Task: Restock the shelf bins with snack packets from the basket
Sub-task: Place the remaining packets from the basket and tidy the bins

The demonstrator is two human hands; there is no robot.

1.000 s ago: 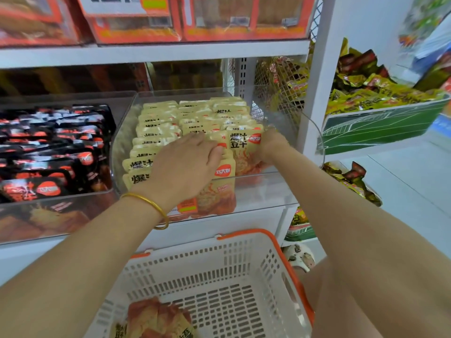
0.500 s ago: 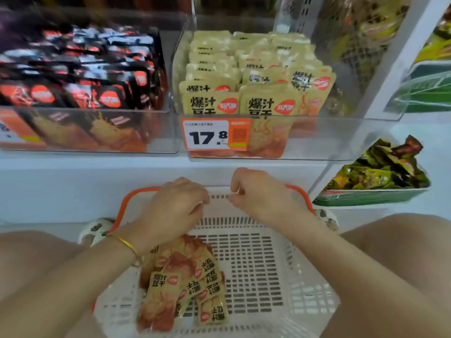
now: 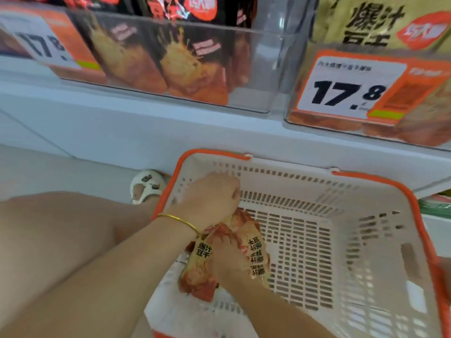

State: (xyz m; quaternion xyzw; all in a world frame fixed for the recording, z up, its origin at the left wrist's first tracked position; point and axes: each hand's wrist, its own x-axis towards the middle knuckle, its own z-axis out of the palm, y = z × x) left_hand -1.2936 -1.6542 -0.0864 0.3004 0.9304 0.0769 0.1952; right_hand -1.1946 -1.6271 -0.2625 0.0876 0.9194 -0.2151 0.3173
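A white basket (image 3: 380, 240) with an orange rim stands on the floor under the shelf. Inside it, at the left, lies a bunch of yellow and orange snack packets (image 3: 253, 247). My left hand (image 3: 210, 198), with a gold bangle at the wrist, is curled round the top of the bunch. My right hand (image 3: 227, 262) grips the same packets from below, its fingers wrapped round their middle. Above on the shelf, a clear bin (image 3: 280, 69) holds black packets, and the clear bin (image 3: 300, 76) to its right holds yellow packets.
Orange price tags reading 17.8 hang on the bin fronts (image 3: 341, 91). The white shelf edge (image 3: 170, 132) runs just above the basket. My knee (image 3: 61, 230) is at the left, and a white sandal (image 3: 146, 186) sits beside the basket.
Both hands have left the yellow bin, dropped past the basket's far rim and closed on the packets inside. My head has lowered and moved closer to the shelf.
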